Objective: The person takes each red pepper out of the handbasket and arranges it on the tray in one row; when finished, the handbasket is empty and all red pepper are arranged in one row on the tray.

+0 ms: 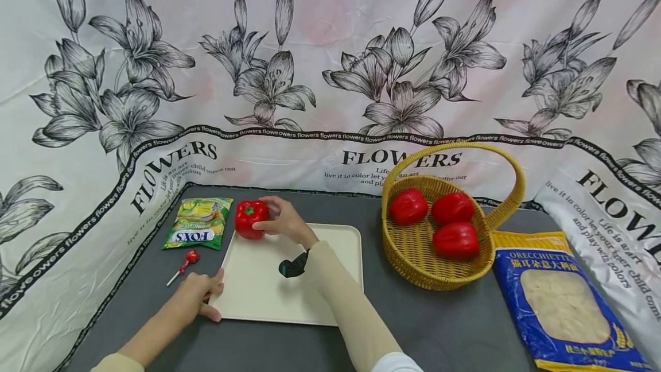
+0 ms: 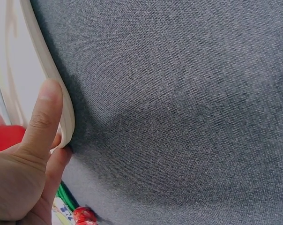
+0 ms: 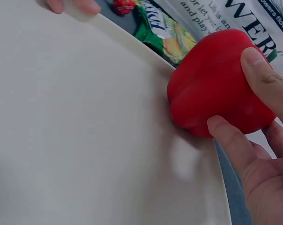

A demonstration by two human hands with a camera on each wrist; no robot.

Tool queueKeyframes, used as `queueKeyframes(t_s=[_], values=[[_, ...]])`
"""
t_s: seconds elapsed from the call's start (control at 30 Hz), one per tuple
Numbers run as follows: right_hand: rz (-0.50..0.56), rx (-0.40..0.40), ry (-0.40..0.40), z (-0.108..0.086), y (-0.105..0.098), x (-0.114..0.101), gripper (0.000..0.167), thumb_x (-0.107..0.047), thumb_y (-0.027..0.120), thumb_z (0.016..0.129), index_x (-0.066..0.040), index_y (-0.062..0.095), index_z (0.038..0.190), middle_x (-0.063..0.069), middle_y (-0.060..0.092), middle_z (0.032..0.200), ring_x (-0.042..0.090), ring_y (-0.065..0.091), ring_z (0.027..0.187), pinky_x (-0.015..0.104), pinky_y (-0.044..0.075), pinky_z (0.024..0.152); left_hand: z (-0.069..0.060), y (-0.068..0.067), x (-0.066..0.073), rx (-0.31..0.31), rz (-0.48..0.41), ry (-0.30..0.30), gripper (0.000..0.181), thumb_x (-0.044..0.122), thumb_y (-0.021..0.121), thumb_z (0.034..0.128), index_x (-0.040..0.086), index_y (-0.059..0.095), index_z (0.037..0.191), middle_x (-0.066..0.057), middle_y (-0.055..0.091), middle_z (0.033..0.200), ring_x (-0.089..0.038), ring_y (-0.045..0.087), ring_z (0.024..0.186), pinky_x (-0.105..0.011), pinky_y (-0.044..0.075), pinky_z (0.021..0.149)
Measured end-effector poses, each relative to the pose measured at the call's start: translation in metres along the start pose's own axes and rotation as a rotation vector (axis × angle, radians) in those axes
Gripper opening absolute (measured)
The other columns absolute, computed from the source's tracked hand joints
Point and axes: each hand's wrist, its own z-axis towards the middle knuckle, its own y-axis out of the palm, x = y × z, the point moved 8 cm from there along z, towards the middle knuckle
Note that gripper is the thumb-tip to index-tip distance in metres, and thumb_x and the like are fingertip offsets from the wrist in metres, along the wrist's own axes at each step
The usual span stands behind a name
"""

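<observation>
My right hand [image 1: 286,223] grips a red bell pepper [image 1: 248,215] by its side, at the far left corner of a cream rectangular tray [image 1: 289,297]. In the right wrist view the thumb and fingers lie around the bell pepper [image 3: 212,86], just over the tray's rim; whether it touches the tray I cannot tell. At the near left corner, my left hand [image 1: 198,294] holds the tray's edge. The left wrist view has its thumb [image 2: 45,112] along the rim and a finger by the corner's underside.
A yellow wicker basket [image 1: 413,266] with three red bell peppers stands right of the tray. Beyond it lies a blue and yellow orecchiette bag [image 1: 563,303]. To the left are a green Fox's candy bag [image 1: 200,223] and a red lollipop [image 1: 192,256]. Flower-printed cloth [image 1: 320,16] hangs behind the grey tabletop.
</observation>
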Motion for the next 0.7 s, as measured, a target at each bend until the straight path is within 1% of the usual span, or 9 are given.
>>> queueKeyframes(t_s=[0.07,0.2,0.3,0.47,0.57,0.7], values=[[0.003,-0.004,-0.005,0.000,0.005,-0.001,0.060,0.000,0.072,0.083,-0.012,0.050,0.137,0.012,0.053,0.138,0.027,0.056,0.118,0.042,0.054,0.082,-0.001,-0.001,0.000,0.006,-0.005,0.002,0.086,0.023,0.089,0.0536,-0.016,0.055,0.122,-0.021,0.069,0.104,-0.023,0.065,0.087,-0.048,0.051,0.078],[-0.038,-0.006,-0.018,0.000,0.011,-0.003,0.063,-0.005,0.071,0.085,-0.013,0.045,0.141,0.010,0.049,0.142,0.026,0.049,0.126,0.038,0.051,0.089,-0.002,-0.001,0.001,0.018,-0.029,0.004,0.086,0.022,0.088,0.0535,-0.017,0.054,0.122,-0.021,0.069,0.104,-0.021,0.065,0.085,-0.046,0.052,0.077],[-0.074,-0.001,-0.026,-0.001,0.012,-0.002,0.068,-0.007,0.071,0.085,-0.013,0.039,0.146,0.008,0.046,0.145,0.025,0.043,0.132,0.038,0.046,0.096,-0.001,0.001,0.002,0.017,-0.031,0.013,0.086,0.023,0.088,0.0537,-0.017,0.054,0.122,-0.020,0.069,0.104,-0.019,0.065,0.085,-0.045,0.052,0.077],[-0.098,-0.033,-0.027,-0.003,0.016,-0.004,0.072,-0.008,0.069,0.087,-0.016,0.033,0.149,0.007,0.040,0.149,0.025,0.038,0.136,0.038,0.039,0.103,-0.001,0.002,0.002,0.018,-0.028,0.001,0.085,0.023,0.088,0.0537,-0.016,0.055,0.122,-0.020,0.069,0.103,-0.017,0.063,0.085,-0.043,0.053,0.076],[-0.118,-0.046,-0.033,-0.005,0.015,-0.007,0.072,-0.010,0.067,0.088,-0.018,0.031,0.151,0.006,0.034,0.153,0.026,0.032,0.139,0.039,0.034,0.107,-0.001,0.000,0.003,0.019,-0.036,-0.002,0.086,0.022,0.088,0.0538,-0.017,0.053,0.123,-0.020,0.070,0.102,-0.016,0.060,0.079,-0.041,0.052,0.073],[-0.136,-0.058,-0.066,-0.012,0.007,-0.014,0.070,-0.012,0.066,0.090,-0.019,0.031,0.151,0.005,0.028,0.156,0.030,0.023,0.143,0.041,0.025,0.112,-0.003,-0.001,0.001,0.022,-0.023,-0.001,0.087,0.022,0.088,0.0544,-0.017,0.053,0.123,-0.018,0.071,0.100,-0.016,0.060,0.078,-0.042,0.052,0.074]])
